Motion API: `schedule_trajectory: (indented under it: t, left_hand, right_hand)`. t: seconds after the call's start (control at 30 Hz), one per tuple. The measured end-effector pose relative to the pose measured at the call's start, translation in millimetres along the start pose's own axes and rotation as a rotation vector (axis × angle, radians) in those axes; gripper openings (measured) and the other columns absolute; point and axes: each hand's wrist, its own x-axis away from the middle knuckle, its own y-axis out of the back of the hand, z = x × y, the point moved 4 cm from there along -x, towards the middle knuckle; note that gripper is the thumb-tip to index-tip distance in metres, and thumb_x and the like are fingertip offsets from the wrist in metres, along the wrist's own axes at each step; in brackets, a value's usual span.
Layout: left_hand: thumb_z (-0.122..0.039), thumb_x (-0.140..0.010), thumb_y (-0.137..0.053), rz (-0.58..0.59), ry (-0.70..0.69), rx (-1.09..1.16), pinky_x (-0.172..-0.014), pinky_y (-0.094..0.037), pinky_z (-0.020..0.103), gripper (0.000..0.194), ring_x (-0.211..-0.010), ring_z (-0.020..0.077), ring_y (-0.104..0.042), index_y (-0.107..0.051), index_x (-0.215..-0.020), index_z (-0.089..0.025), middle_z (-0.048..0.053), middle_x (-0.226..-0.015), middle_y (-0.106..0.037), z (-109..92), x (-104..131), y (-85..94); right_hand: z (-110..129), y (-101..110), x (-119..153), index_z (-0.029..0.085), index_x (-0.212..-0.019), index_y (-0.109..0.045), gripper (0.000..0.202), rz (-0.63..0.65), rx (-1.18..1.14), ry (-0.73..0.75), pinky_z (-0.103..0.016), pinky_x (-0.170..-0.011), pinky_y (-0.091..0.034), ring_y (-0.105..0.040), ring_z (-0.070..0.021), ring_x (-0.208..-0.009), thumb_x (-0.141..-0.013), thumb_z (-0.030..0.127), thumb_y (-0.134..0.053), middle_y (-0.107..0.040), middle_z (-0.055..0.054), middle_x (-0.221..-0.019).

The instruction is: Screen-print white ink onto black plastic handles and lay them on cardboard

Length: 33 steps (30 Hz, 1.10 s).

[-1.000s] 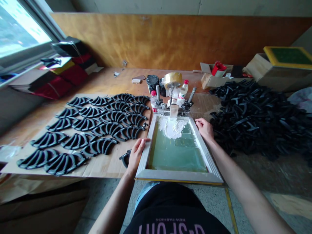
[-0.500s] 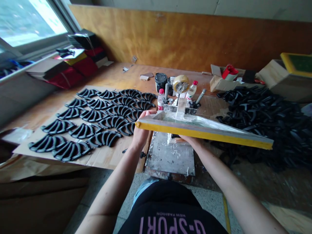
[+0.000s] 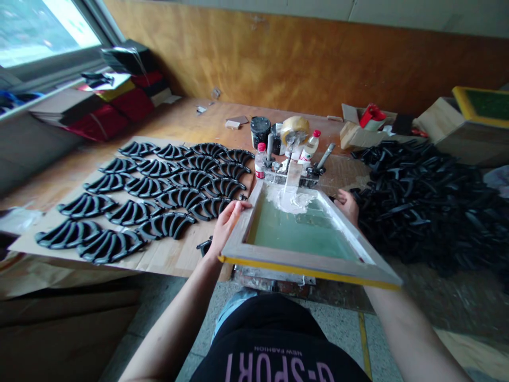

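A screen printing frame [image 3: 234,233] with a yellow front edge and greenish mesh is tilted, its front edge lower than in the earlier view. White paste lies around the clamp arm at its back. My left hand [image 3: 227,225] grips the left side of the frame, fingers at its rim. Beyond the frame's right side is my right hand [image 3: 348,207], with bent fingers drawn together. A small dark bit shows at its fingertips, too unclear to name. The frame hides part of my right forearm and most of the metal base plate [image 3: 258,274].
Black curved plastic parts [image 3: 113,246] lie in rows on cardboard at left. A heap of black parts [image 3: 429,207] covers the right. Behind the clamp stand small bottles [image 3: 260,161], a black tub [image 3: 260,131] and a tape roll [image 3: 295,129]. Open cardboard boxes [image 3: 445,124] are at back right.
The frame's front edge has swung down, so its mesh now shows. My left hand has come down with it. My right hand has moved from beneath the frame out to its right side.
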Motion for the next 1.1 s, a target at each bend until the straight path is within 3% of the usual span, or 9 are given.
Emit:
schedule_trajectory:
  t: [0.07,0.17,0.27,0.33,0.43,0.5,0.73,0.93,1.1]
  left_hand:
    - [-0.06,-0.085,-0.05,0.056,0.086,-0.056,-0.061,-0.043,0.024,0.043,-0.068,0.0146,-0.052,-0.064,-0.087,-0.02,0.001,-0.078,-0.059,26,12,3.1]
    - [-0.061,-0.082,-0.053,0.131,0.25,-0.078,-0.054,-0.041,0.023,0.049,-0.06,0.013,-0.05,-0.064,-0.105,-0.019,-0.001,-0.072,-0.058,74,28,0.7]
    - [-0.057,-0.08,-0.058,0.144,0.302,-0.089,-0.055,-0.042,0.024,0.067,-0.06,0.014,-0.053,-0.049,-0.135,-0.02,-0.001,-0.073,-0.058,109,36,-4.2]
    - [-0.055,-0.082,-0.057,0.138,0.29,-0.101,-0.057,-0.045,0.026,0.072,-0.063,0.0152,-0.056,-0.042,-0.143,-0.021,-0.001,-0.074,-0.059,122,36,-5.8]
    - [-0.054,-0.084,-0.055,0.154,0.295,-0.114,-0.063,-0.048,0.028,0.071,-0.069,0.0175,-0.061,-0.04,-0.144,-0.021,0.002,-0.082,-0.063,131,34,-5.8]
    - [-0.055,-0.084,-0.055,0.164,0.323,-0.113,-0.068,-0.05,0.03,0.071,-0.075,0.0191,-0.064,-0.042,-0.144,-0.019,0.004,-0.089,-0.067,135,34,-4.9]
    - [-0.056,-0.082,-0.058,0.135,0.358,-0.023,-0.073,-0.051,0.03,0.073,-0.082,0.0199,-0.065,-0.043,-0.143,-0.019,0.006,-0.095,-0.07,144,37,-5.9]
    - [-0.057,-0.079,-0.061,0.106,0.378,0.015,-0.066,-0.049,0.026,0.075,-0.075,0.0178,-0.064,-0.044,-0.141,-0.018,0.005,-0.09,-0.069,140,37,-6.1]
    - [-0.058,-0.076,-0.064,0.093,0.397,0.006,-0.063,-0.05,0.027,0.077,-0.072,0.0184,-0.064,-0.047,-0.14,-0.018,0.005,-0.087,-0.07,129,39,-4.9]
  right_hand:
    - [15,3,-6,0.015,-0.131,-0.051,0.043,-0.057,-0.023,0.042,-0.044,-0.09,-0.05,-0.061,-0.0236,-0.1,-0.09,0.028,-0.052,-0.061,-0.016,-0.12]
    - [70,-5,-9,0.017,-0.137,-0.046,0.06,-0.064,-0.019,0.338,-0.044,-0.099,-0.045,-0.052,-0.0266,-0.119,-0.081,0.029,-0.065,-0.049,-0.015,-0.138]
    - [123,-32,-5,0.017,-0.136,-0.047,0.064,0.067,0.13,0.568,-0.044,-0.105,-0.038,-0.045,-0.029,-0.126,-0.076,0.023,-0.07,-0.048,-0.014,-0.137]
    - [139,-53,-1,0.017,-0.125,-0.055,0.047,0.199,0.249,0.589,-0.04,-0.1,-0.04,-0.05,-0.0279,-0.116,-0.079,0.018,-0.066,-0.058,-0.013,-0.123]
    - [138,-73,12,0.015,-0.1,-0.063,0.017,0.344,0.384,0.541,-0.034,-0.089,-0.043,-0.055,-0.0248,-0.099,-0.084,0.016,-0.057,-0.065,-0.011,-0.101]
    - [133,-75,28,0.015,-0.091,-0.064,0.012,0.389,0.421,0.559,-0.032,-0.084,-0.042,-0.055,-0.0236,-0.094,-0.087,0.015,-0.053,-0.065,-0.011,-0.095]
    - [130,-45,81,0.018,-0.081,-0.064,0.018,0.648,0.248,0.983,-0.027,-0.074,-0.038,-0.054,-0.0182,-0.082,-0.079,0.004,-0.052,-0.063,-0.005,-0.082]
    - [126,-52,76,0.016,-0.084,-0.066,0.015,0.403,0.244,0.89,-0.028,-0.073,-0.039,-0.055,-0.0196,-0.085,-0.086,0.009,-0.053,-0.063,-0.006,-0.084]
    - [120,-53,87,0.019,-0.092,-0.068,0.013,0.436,0.171,0.907,-0.027,-0.076,-0.043,-0.058,-0.0185,-0.085,-0.086,0.013,-0.058,-0.065,-0.005,-0.086]
